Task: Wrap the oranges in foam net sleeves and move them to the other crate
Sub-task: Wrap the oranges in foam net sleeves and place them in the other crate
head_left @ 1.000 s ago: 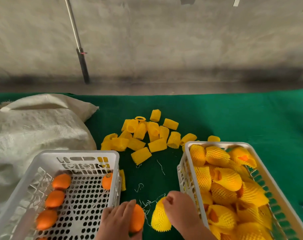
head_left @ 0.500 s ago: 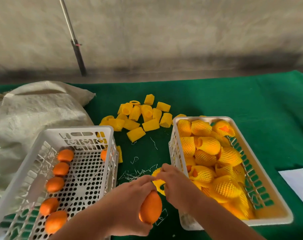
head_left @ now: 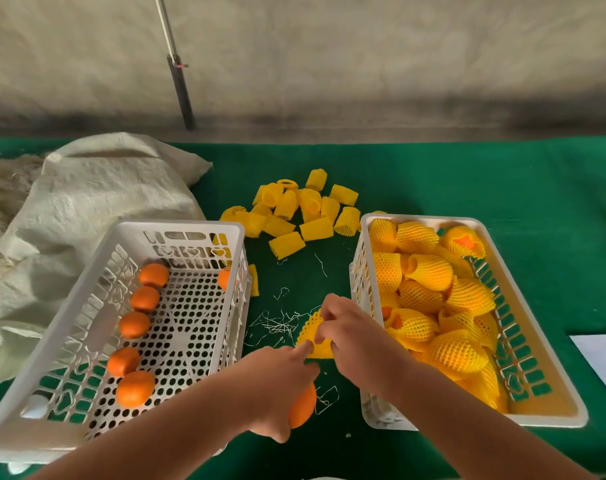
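Left hand [head_left: 277, 382]: curled round bare orange [head_left: 303, 405], forefinger now on sleeve rim; was short of it.
Right hand [head_left: 350, 332]: pinching foam net sleeve [head_left: 312, 336], between crates.
Left crate [head_left: 69, 341]: six bare oranges, unchanged.
Right crate [head_left: 544, 341]: wrapped oranges, unchanged.
Loose sleeves [head_left: 294, 213]: piled behind crates, untouched.

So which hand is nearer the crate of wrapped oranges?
Right. The right hand pinches a foam net sleeve beside the right crate's left wall. The left hand holds an orange farther left, between the crates.
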A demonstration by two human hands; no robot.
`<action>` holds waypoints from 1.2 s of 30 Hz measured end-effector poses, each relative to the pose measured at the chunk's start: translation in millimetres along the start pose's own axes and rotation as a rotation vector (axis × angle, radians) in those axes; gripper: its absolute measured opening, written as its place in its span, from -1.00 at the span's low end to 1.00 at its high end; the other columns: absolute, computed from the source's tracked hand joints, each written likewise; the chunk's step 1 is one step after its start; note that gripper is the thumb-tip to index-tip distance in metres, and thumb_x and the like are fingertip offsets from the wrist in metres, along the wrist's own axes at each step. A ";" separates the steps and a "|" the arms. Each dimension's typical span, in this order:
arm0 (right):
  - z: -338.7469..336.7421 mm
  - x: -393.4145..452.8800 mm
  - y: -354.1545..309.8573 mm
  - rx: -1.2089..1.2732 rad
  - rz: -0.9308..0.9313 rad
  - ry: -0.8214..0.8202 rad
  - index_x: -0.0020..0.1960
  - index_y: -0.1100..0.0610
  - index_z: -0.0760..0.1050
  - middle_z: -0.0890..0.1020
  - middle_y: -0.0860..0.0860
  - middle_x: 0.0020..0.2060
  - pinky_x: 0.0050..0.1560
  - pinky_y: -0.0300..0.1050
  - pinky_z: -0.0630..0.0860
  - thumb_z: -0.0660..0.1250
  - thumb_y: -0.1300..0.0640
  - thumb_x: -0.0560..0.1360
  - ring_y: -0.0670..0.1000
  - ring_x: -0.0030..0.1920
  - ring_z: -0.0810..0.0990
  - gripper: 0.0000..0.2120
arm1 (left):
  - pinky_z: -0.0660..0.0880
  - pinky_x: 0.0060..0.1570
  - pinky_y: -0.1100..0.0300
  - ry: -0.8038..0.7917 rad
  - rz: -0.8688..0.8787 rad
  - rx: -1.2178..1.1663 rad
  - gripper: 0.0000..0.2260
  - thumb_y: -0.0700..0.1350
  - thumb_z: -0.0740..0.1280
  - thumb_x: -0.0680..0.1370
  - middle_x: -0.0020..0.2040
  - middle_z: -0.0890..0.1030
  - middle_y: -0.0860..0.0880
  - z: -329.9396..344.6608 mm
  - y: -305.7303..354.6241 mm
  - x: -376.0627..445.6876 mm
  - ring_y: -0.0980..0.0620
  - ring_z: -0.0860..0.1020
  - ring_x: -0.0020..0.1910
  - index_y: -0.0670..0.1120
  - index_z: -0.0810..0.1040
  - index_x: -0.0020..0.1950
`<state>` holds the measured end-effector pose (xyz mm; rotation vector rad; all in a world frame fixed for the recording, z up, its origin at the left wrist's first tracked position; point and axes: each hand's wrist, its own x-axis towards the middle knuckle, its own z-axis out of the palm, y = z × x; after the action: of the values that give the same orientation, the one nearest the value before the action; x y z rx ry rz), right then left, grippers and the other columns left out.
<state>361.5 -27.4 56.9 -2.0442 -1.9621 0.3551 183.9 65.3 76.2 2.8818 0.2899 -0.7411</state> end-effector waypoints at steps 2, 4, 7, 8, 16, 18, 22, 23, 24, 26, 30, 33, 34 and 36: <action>-0.8 -0.9 4.7 -0.066 0.029 -0.008 0.12 0.08 0.68 0.25 -0.11 0.04 -0.10 -0.19 0.53 0.34 0.34 0.53 -0.12 0.05 0.34 -0.72 | 0.59 0.05 -0.05 -0.012 -0.035 -0.005 -0.19 0.10 0.58 0.37 0.47 0.19 -0.01 3.1 -4.5 -1.0 -0.12 0.50 0.23 0.05 0.24 0.50; -0.9 -3.0 10.7 -0.104 0.081 -0.010 0.09 0.10 0.68 0.27 -0.06 0.14 -0.08 -0.19 0.54 0.35 0.33 0.52 -0.09 0.12 0.37 -0.76 | 0.61 0.05 -0.05 -0.006 -0.061 -0.030 -0.19 0.11 0.57 0.37 0.50 0.12 0.02 5.6 -9.4 -2.7 -0.10 0.48 0.25 0.06 0.23 0.50; 3.2 -5.3 15.0 -0.177 0.147 -0.052 0.11 0.08 0.68 0.32 -0.01 0.31 0.03 -0.21 0.53 0.41 0.21 0.53 -0.04 0.23 0.36 -0.81 | 0.61 0.04 -0.01 0.032 -0.094 -0.130 -0.20 0.17 0.55 0.34 0.50 0.08 0.10 8.7 -15.9 -5.1 -0.05 0.48 0.26 0.10 0.23 0.48; 5.8 -5.1 15.3 -0.201 0.159 -0.060 0.16 0.07 0.67 0.36 0.00 0.32 0.05 -0.20 0.51 0.40 0.18 0.53 -0.03 0.23 0.36 -0.78 | 0.61 0.04 0.01 0.053 -0.108 -0.190 -0.22 0.20 0.55 0.33 0.49 0.10 0.13 9.0 -17.8 -5.0 -0.03 0.48 0.23 0.12 0.25 0.45; 25.7 -1.1 3.9 -0.054 0.283 -0.024 0.35 0.03 0.45 0.35 -0.01 0.21 0.14 -0.09 0.58 0.34 0.25 0.55 -0.01 0.13 0.42 -0.60 | 0.64 -0.14 0.21 0.255 -0.345 -1.200 -0.41 0.31 0.55 0.18 0.05 0.64 0.10 4.6 -18.7 6.5 0.09 0.69 -0.11 0.18 0.54 0.14; 31.1 -1.1 0.2 0.003 0.318 -0.040 0.30 0.02 0.43 0.30 -0.01 0.21 0.18 -0.08 0.58 0.37 0.25 0.53 -0.02 0.07 0.42 -0.62 | 0.67 -0.15 0.21 0.348 -0.419 -1.413 -0.47 0.28 0.56 0.20 0.02 0.68 0.06 6.4 -13.3 11.6 0.15 0.70 -0.12 0.17 0.57 0.10; 36.0 1.9 -7.7 0.143 0.355 -0.039 0.37 -0.03 0.39 0.26 -0.02 0.29 0.13 -0.14 0.58 0.50 0.05 0.53 -0.03 0.05 0.50 -0.53 | 0.66 -0.09 0.21 0.537 -0.538 -1.233 -0.45 0.28 0.59 0.30 0.05 0.61 0.15 15.8 2.9 19.7 0.12 0.66 -0.06 0.18 0.52 0.20; 35.9 2.3 -8.9 0.166 0.359 -0.038 0.41 -0.04 0.37 0.24 -0.04 0.32 0.16 -0.13 0.58 0.53 -0.02 0.52 -0.03 0.10 0.52 -0.45 | 0.65 -0.04 0.19 0.576 -0.548 -1.142 -0.39 0.30 0.58 0.31 0.09 0.60 0.17 18.3 5.9 19.8 0.14 0.63 -0.02 0.19 0.49 0.27; 34.9 2.3 -10.0 0.182 0.362 -0.035 0.44 -0.05 0.34 0.23 -0.05 0.34 0.19 -0.12 0.57 0.53 -0.07 0.51 -0.02 0.15 0.52 -0.40 | 0.64 0.02 0.16 0.610 -0.547 -1.068 -0.32 0.33 0.57 0.32 0.14 0.58 0.18 20.2 8.1 19.2 0.14 0.61 0.02 0.19 0.47 0.36; 32.0 1.5 -11.7 0.206 0.363 -0.020 0.49 -0.06 0.30 0.21 -0.06 0.36 0.21 -0.12 0.55 0.50 -0.12 0.53 0.01 0.21 0.52 -0.36 | 0.62 0.13 0.07 0.654 -0.523 -0.985 -0.25 0.37 0.53 0.35 0.21 0.53 0.18 21.8 9.3 16.9 0.13 0.57 0.11 0.16 0.42 0.47; 29.9 -3.3 -14.7 0.232 0.352 -0.031 0.51 -0.06 0.26 0.19 -0.08 0.40 0.25 -0.09 0.56 0.52 -0.10 0.52 0.05 0.26 0.53 -0.32 | 0.58 0.16 0.09 0.605 -0.417 -0.986 -0.28 0.33 0.51 0.40 0.25 0.51 0.21 25.1 5.2 11.4 0.12 0.54 0.16 0.22 0.36 0.50; 30.5 -6.4 -17.6 0.219 0.349 -0.038 0.50 -0.06 0.26 0.19 -0.08 0.42 0.27 -0.10 0.55 0.56 -0.07 0.49 0.06 0.26 0.54 -0.29 | 0.48 0.04 0.31 0.556 -0.361 -1.031 -0.33 0.16 0.54 0.44 0.25 0.51 0.23 28.1 -0.7 8.0 0.13 0.53 0.17 0.22 0.35 0.50; 30.0 -7.2 -19.2 0.210 0.353 -0.032 0.50 -0.06 0.27 0.19 -0.08 0.42 0.27 -0.11 0.53 0.55 -0.08 0.49 0.05 0.25 0.53 -0.30 | 0.44 0.00 0.37 0.569 -0.361 -1.011 -0.34 0.14 0.54 0.44 0.23 0.51 0.24 28.9 -1.3 7.0 0.16 0.54 0.14 0.21 0.36 0.49; 28.9 -9.4 -22.5 0.203 0.367 -0.011 0.48 -0.06 0.30 0.18 -0.09 0.41 0.26 -0.15 0.52 0.53 -0.09 0.51 0.00 0.19 0.51 -0.35 | 0.40 -0.05 0.41 0.639 -0.389 -0.932 -0.35 0.20 0.56 0.40 0.17 0.54 0.27 29.9 0.7 6.0 0.22 0.55 0.06 0.21 0.40 0.43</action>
<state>329.5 -34.9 38.2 -2.2600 -1.4787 0.6171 175.4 59.7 47.4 2.0597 0.9754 0.2847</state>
